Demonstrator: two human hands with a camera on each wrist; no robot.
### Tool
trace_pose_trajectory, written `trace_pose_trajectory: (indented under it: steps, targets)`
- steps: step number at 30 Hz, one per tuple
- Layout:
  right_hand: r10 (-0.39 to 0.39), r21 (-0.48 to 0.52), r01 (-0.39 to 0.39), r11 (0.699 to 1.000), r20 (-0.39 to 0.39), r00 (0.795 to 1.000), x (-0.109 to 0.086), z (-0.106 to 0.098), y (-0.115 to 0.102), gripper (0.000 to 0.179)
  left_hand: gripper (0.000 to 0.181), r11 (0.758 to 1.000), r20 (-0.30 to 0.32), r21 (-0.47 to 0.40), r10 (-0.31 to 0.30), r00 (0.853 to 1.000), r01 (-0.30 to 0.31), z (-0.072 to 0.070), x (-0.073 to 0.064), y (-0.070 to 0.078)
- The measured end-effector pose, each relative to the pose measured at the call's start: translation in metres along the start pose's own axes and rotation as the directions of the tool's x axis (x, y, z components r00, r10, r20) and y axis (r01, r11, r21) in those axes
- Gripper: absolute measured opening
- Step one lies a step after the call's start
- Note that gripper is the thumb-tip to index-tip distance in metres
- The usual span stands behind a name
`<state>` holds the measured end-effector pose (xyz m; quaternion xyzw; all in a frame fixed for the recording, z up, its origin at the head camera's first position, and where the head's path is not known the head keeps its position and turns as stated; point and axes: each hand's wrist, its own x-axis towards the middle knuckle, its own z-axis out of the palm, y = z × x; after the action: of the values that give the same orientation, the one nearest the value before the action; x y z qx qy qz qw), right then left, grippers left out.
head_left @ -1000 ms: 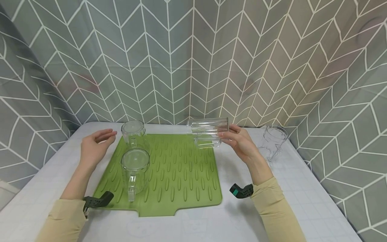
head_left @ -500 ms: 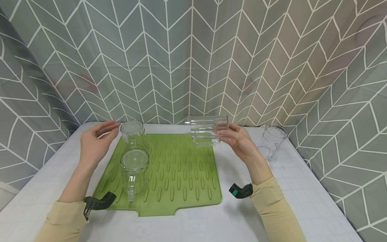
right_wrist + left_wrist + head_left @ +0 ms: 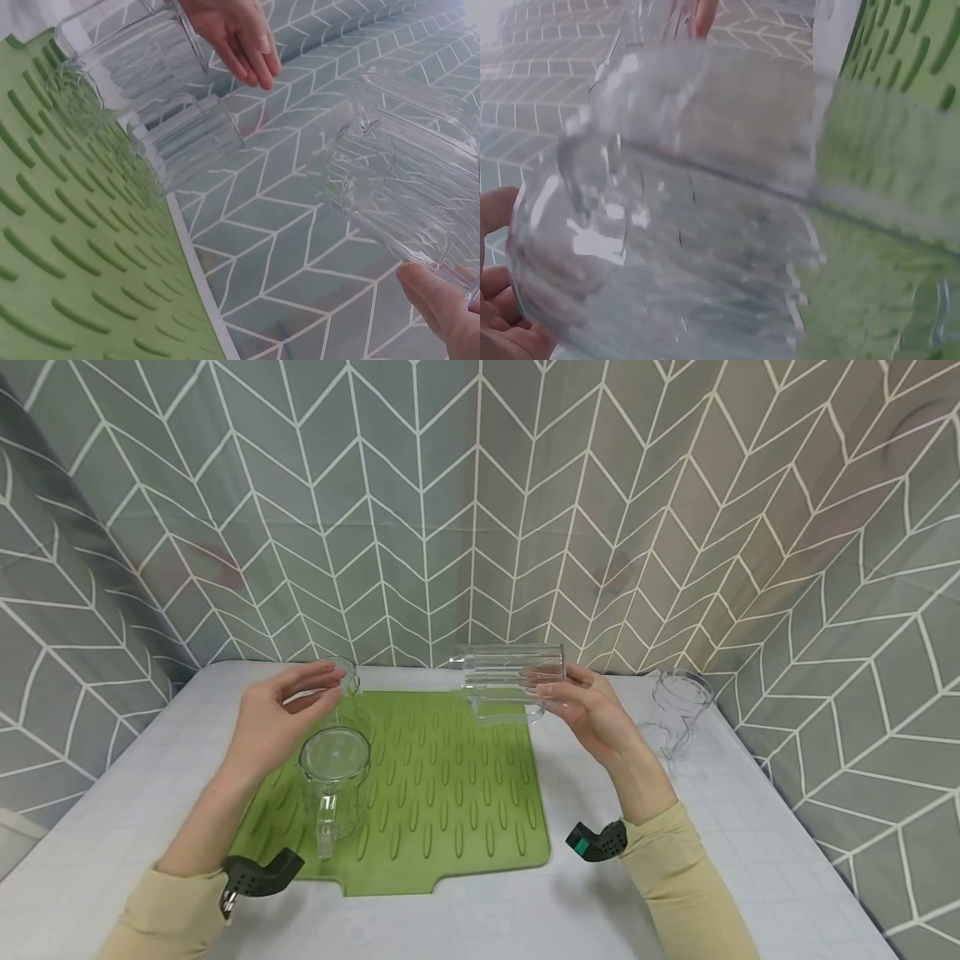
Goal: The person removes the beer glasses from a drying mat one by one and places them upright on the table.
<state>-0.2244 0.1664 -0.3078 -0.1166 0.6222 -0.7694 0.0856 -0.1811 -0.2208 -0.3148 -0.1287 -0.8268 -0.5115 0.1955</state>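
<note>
The right hand's fingers (image 3: 553,690) pinch a clear cylindrical glass mug (image 3: 502,672), sideways, raised near a green ribbed rectangular mat's (image 3: 450,860) far right corner. The left hand's (image 3: 276,717) fingers, loosely parted, grip nothing beside a second clear glass mug (image 3: 352,700) at the mat's far left; contact is unclear.
</note>
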Motion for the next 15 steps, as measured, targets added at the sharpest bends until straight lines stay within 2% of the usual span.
trace_pose_trajectory:
  steps: [5, 8, 11, 15]
  targets:
    - [-0.012, 0.022, 0.011, 1.000, 0.021, 1.000, -0.004, 0.007, -0.002, 0.060, 0.042, 0.999, 0.071, -0.038, -0.020, 0.997, 0.023, 0.008, -0.004, 0.014]
    - [-0.026, 0.024, 0.025, 0.999, 0.043, 0.999, -0.006, 0.012, -0.004, 0.054, 0.043, 0.999, 0.113, -0.045, -0.002, 0.994, 0.007, 0.014, -0.006, 0.021]
    - [-0.043, 0.031, 0.040, 0.999, 0.078, 0.996, -0.008, 0.016, -0.005, 0.048, 0.046, 0.999, 0.161, -0.045, -0.001, 0.987, 0.008, 0.021, -0.009, 0.026]
    - [-0.059, 0.060, 0.052, 0.997, 0.120, 0.991, -0.011, 0.023, -0.006, 0.043, 0.050, 0.999, 0.212, -0.023, -0.034, 0.977, 0.040, 0.029, -0.013, 0.030]
